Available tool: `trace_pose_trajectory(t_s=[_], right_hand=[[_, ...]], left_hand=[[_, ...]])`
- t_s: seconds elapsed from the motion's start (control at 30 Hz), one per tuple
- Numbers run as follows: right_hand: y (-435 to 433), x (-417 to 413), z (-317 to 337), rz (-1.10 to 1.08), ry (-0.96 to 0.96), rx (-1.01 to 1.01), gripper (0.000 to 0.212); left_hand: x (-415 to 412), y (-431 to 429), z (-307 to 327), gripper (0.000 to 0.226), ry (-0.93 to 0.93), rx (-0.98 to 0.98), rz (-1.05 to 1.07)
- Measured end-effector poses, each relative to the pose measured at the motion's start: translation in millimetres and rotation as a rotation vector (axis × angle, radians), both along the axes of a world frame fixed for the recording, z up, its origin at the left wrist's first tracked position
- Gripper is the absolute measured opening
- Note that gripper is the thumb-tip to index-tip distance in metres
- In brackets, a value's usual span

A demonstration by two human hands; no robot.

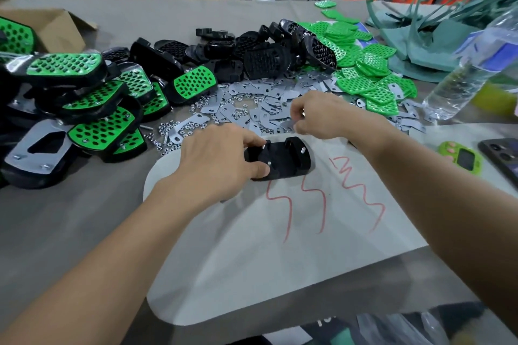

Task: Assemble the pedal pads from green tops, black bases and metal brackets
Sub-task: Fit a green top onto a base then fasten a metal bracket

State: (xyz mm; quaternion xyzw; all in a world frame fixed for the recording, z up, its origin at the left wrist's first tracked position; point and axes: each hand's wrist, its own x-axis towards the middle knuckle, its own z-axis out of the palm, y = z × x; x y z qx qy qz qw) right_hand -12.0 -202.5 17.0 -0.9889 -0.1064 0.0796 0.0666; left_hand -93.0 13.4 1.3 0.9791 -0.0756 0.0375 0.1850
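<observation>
Our left hand [221, 159] clamps thumb and forefinger on the near end of an upturned black base [283, 161]. It pins the base to the white sheet [252, 260] so that the screw ends [269, 163] point up, ready for a plate. Just beyond, our right hand [322, 116] curls its fingertips round a metal bracket [289, 124] at the edge of the bracket heap [269, 98] (likely the next part on). Scattered left of the heap lie loose nuts [173, 131]. At far left rise the finished pedal pads [84, 92], with spare bases [218, 56] and green tops [367, 78] behind. A water bottle [465, 73] and a phone [501, 158] sit well to the right, and nothing blocks the short path from heap to base.
</observation>
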Motion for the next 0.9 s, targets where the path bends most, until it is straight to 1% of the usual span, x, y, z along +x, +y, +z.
trace_pose_trajectory(t_s=[0.03, 0.1, 0.17, 0.23, 0.3, 0.37, 0.43, 0.5, 0.6, 0.67, 0.7, 0.73, 0.77, 0.8, 0.83, 0.87, 0.9], right_hand=[[-1, -1, 0, -0.02, 0.015, 0.032, 0.006], [-4, 0, 0, -0.102, 0.008, 0.175, 0.01], [-7, 3, 1, -0.215, -0.077, 0.328, 0.018], [-5, 8, 1, -0.233, -0.122, 0.317, 0.032], [5, 12, 1, -0.18, -0.083, 0.247, 0.041], [15, 14, -1, -0.156, -0.083, 0.18, 0.035], [21, 13, -3, -0.195, -0.121, 0.22, 0.024], [22, 12, -3, -0.271, -0.127, 0.406, 0.016], [15, 10, 2, -0.335, -0.096, 0.806, 0.019], [7, 10, 6, -0.344, -0.001, 0.997, 0.016], [3, 11, 7, -0.344, 0.064, 1.029, 0.011], [-1, 11, 6, -0.344, 0.111, 1.025, 0.007], [-4, 12, 4, -0.355, 0.115, 0.995, 0.008], [-9, 15, 2, -0.378, 0.061, 0.931, 0.012], [-15, 19, 1, -0.405, -0.033, 0.837, 0.017], [-22, 23, 1, -0.424, -0.127, 0.722, 0.023], [-29, 27, 3, -0.423, -0.18, 0.599, 0.032]], left_hand=[[-1, 0, -1, 0.049, -0.005, -0.007, 0.0], [-2, 0, -3, 0.049, -0.016, -0.023, -0.001], [-2, 1, -5, 0.05, -0.016, -0.033, 0.004], [-1, 1, -5, 0.05, -0.003, -0.041, 0.013], [-1, 1, -6, 0.051, 0.011, -0.055, 0.021], [-1, 2, -6, 0.05, 0.015, -0.072, 0.028], [-4, 1, -8, 0.049, 0.018, -0.096, 0.037], [-5, 1, -10, 0.05, 0.018, -0.118, 0.052], [-5, 3, -10, 0.051, 0.02, -0.124, 0.055], [-5, 3, -10, 0.052, 0.02, -0.124, 0.051], [-4, 3, -9, 0.053, 0.019, -0.126, 0.051], [-3, 4, -9, 0.053, 0.015, -0.128, 0.051], [-3, 4, -10, 0.054, 0.008, -0.13, 0.051], [-4, 4, -11, 0.054, -0.003, -0.133, 0.051], [-5, 5, -13, 0.054, -0.019, -0.141, 0.052], [-7, 6, -15, 0.055, -0.037, -0.159, 0.055], [-10, 7, -17, 0.054, -0.049, -0.184, 0.058]])
